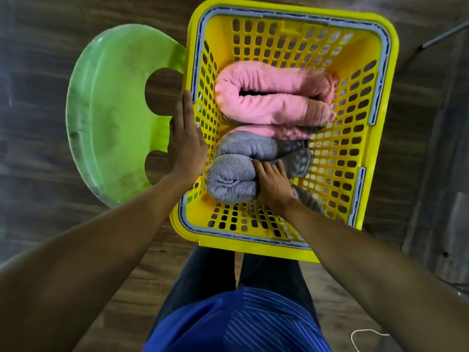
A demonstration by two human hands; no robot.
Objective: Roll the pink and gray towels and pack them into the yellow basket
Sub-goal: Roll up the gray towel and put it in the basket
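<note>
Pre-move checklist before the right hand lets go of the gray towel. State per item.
1. Pink towel rolled and inside the basket: ok.
2. Gray towel rolled and inside the basket, next to the pink one: ok.
3. Right hand holds the gray towel, fingers in its fold: ok.
4. Left hand flat against the basket's left side, steadying it: ok.
5. Gray towel's loose end tucked in: cannot tell, the right wrist covers it.
6. Gray towel seated on the basket floor: cannot tell, hidden underneath.
</note>
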